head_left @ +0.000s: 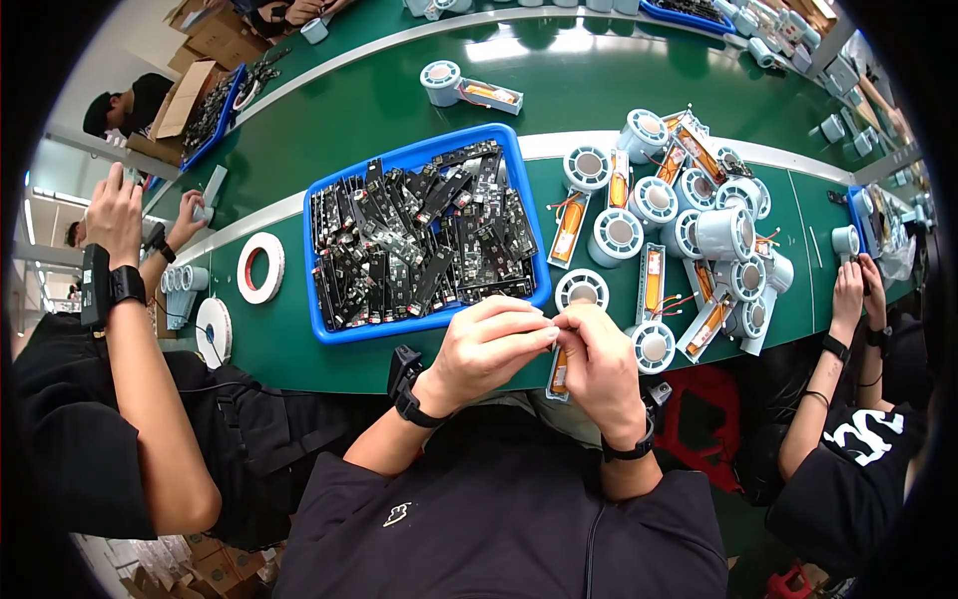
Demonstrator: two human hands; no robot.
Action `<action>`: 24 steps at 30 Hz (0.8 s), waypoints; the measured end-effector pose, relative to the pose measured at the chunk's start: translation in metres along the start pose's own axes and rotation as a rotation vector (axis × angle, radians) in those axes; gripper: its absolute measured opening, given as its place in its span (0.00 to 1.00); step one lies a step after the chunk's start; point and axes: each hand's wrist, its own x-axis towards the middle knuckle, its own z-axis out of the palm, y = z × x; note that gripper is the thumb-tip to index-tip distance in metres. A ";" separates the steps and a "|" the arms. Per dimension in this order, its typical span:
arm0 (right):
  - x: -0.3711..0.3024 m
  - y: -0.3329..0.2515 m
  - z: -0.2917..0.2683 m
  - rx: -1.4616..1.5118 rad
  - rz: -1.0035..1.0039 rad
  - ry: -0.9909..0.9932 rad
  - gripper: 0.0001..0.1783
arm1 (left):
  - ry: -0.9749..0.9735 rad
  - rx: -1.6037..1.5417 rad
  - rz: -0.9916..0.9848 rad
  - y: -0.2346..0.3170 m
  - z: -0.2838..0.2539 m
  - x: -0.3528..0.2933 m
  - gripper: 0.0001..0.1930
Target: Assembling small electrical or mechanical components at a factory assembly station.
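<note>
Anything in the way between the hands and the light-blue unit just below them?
Nothing visible. The left hand and right hand meet over the light-blue unit, hiding its middle; the blue tray sits off to the left. Whether the hands pinch something small can't be made out.

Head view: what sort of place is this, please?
Probably an electronics assembly workshop: a blue tray heaped with circuit boards, many round light-blue parts, and a long green table.

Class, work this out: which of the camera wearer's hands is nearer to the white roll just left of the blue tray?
Left. The left hand is right of the white roll and closer to the wearer; the right hand is farther right still.
</note>
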 end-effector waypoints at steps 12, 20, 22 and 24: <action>-0.006 -0.007 0.004 0.144 0.134 0.033 0.10 | 0.038 0.069 -0.019 0.003 -0.005 -0.003 0.19; -0.011 -0.008 -0.006 0.169 0.186 -0.070 0.13 | 0.051 0.081 -0.059 0.003 -0.006 -0.008 0.21; -0.012 -0.008 -0.005 0.161 0.166 -0.067 0.13 | 0.048 0.081 -0.063 0.003 -0.006 -0.007 0.21; -0.013 -0.008 -0.003 0.143 0.126 -0.063 0.12 | 0.042 0.081 -0.071 0.003 -0.005 -0.007 0.21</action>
